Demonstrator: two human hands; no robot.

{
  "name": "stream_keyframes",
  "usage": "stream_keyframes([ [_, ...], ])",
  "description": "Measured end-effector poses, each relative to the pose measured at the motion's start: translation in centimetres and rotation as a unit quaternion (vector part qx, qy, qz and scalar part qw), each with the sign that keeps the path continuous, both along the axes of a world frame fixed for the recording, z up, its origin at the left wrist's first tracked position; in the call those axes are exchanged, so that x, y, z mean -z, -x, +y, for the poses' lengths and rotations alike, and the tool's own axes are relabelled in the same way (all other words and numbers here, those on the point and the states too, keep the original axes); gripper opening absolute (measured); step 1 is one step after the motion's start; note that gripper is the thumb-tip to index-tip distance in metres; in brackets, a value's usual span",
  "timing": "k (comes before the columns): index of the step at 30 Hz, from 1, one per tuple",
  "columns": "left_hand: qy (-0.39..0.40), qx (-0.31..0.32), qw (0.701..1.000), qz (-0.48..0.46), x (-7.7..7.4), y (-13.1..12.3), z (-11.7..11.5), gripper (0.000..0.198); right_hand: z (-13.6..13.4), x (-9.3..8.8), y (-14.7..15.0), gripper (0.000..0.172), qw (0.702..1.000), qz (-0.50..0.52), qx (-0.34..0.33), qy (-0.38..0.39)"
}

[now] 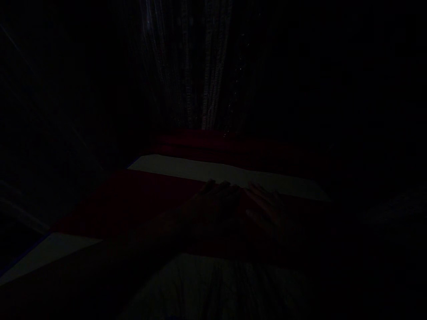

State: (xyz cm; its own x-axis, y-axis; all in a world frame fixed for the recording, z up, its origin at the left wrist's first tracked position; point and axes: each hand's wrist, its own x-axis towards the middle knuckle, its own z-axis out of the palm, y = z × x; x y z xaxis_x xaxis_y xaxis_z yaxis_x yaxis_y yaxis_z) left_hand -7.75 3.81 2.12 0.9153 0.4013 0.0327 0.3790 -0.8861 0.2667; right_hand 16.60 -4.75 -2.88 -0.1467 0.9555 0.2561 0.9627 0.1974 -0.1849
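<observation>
The scene is very dark. A cloth with broad red [126, 204] and pale stripes [200, 171] lies spread flat in front of me. My left hand [213, 200] rests flat on the red stripe, fingers stretched forward and touching the edge of the pale stripe. My right hand [267, 206] lies flat right beside it on the same red band, fingers spread. Neither hand holds anything.
A faintly lit curtain or net [203, 66] hangs at the back. Another red band [233, 146] lies beyond the pale stripe. Pale fabric [213, 284] shows near me. Both sides are in black shadow.
</observation>
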Motion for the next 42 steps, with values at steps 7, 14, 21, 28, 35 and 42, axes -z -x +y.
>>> stream_keyframes([
  [7,0.0,-0.003,1.0,-0.008,0.15,0.05,0.02,0.078,0.09,-0.03,-0.31,0.066,1.0,-0.002,-0.008,-0.022],
  [14,0.001,0.002,1.0,-0.008,0.05,0.17,0.01,0.078,0.0,-0.06,-0.2,0.067,1.0,-0.002,0.002,-0.011],
  [21,0.009,0.001,1.0,-0.002,0.03,0.11,-0.07,0.078,0.05,0.03,-0.17,0.07,1.0,-0.006,0.005,-0.012],
  [28,-0.004,0.003,1.0,-0.006,0.3,0.14,0.08,0.079,-0.05,-0.2,0.13,0.073,1.0,0.0,0.015,-0.003],
  [35,-0.002,0.001,1.0,0.0,-0.07,0.25,-0.04,0.077,-0.09,-0.14,0.26,0.069,0.999,0.012,0.014,-0.035],
  [42,0.009,-0.005,1.0,-0.021,-0.56,0.27,-0.16,0.073,0.02,-0.26,0.24,0.073,1.0,-0.002,0.011,0.003],
])
